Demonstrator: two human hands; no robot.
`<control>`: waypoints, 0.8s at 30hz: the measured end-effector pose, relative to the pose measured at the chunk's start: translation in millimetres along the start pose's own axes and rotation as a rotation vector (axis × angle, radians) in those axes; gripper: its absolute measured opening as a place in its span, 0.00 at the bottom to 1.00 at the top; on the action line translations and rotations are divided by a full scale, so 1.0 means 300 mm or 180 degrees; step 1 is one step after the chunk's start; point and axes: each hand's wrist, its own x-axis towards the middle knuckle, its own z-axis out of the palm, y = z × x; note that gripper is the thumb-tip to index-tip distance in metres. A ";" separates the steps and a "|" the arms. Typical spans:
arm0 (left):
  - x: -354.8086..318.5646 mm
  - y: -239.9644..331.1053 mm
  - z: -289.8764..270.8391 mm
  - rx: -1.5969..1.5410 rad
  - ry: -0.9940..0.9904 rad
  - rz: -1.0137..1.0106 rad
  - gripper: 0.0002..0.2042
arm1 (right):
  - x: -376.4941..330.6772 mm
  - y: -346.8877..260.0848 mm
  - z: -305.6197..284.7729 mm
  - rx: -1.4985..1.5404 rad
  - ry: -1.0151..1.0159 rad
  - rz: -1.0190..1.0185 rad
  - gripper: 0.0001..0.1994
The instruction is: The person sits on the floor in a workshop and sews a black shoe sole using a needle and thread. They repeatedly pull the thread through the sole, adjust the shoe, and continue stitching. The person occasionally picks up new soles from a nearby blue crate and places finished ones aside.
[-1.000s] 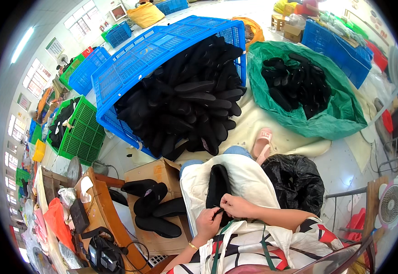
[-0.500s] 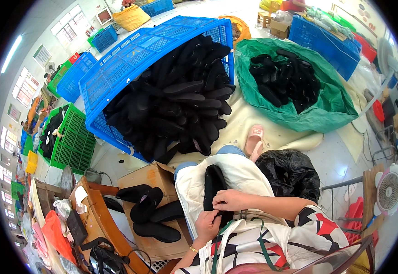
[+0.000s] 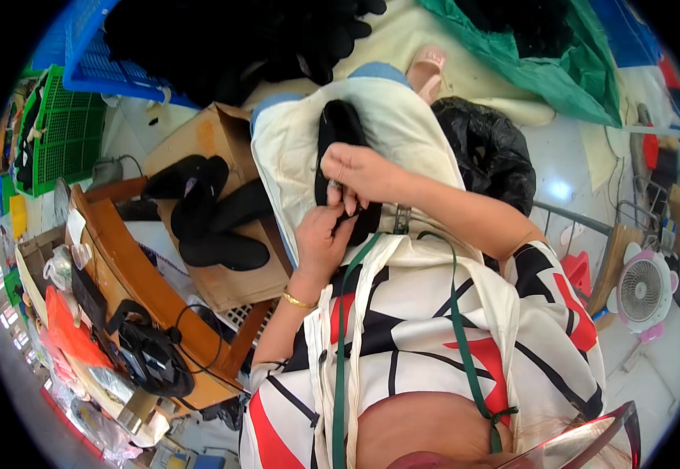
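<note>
A long black slipper-shaped piece (image 3: 338,119) lies across my lap on the cream apron (image 3: 406,125), its rounded end pointing away from me. My left hand (image 3: 320,238) is closed on the near part of it, thumb and fingers pinched at the edge. Over its middle, my right hand (image 3: 362,170) has its fingers drawn together close to the left fingertips. Something small and greyish shows at the right fingertips, too small to name. Several similar black pieces (image 3: 223,248) rest on the cardboard box (image 3: 238,288) to my left.
Ahead, a large heap of black pieces (image 3: 230,39) spills from a tilted blue crate (image 3: 101,74). A green plastic sack (image 3: 578,82) stands far right, with a black plastic bag (image 3: 504,160) nearer my knee. Left is a wooden desk (image 3: 133,285); right, a small fan (image 3: 641,285).
The view has tilted down toward my lap, so everything sits higher in it. My right hand has shifted a little over the black piece; both hands stay together at it.
</note>
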 end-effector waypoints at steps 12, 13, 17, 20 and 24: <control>0.024 -0.012 -0.035 -0.0311 -0.0355 -0.0464 0.08 | -0.017 -0.164 -0.016 0.1628 -0.0419 -0.1146 0.09; 0.025 -0.012 -0.036 -0.0327 -0.0366 -0.0467 0.08 | -0.014 -0.165 -0.010 0.1637 -0.0321 -0.1119 0.09; 0.019 0.002 -0.032 -0.0425 -0.0199 -0.0652 0.07 | -0.012 -0.173 -0.012 0.1368 -0.0047 -0.0996 0.09; 0.004 -0.002 -0.017 -0.0873 -0.0042 -0.1109 0.07 | -0.039 -0.143 -0.057 0.0461 -0.0065 -0.0915 0.05; 0.011 -0.002 0.001 -0.1186 0.0012 -0.1475 0.07 | -0.098 -0.068 -0.107 -0.0091 0.0083 -0.0681 0.05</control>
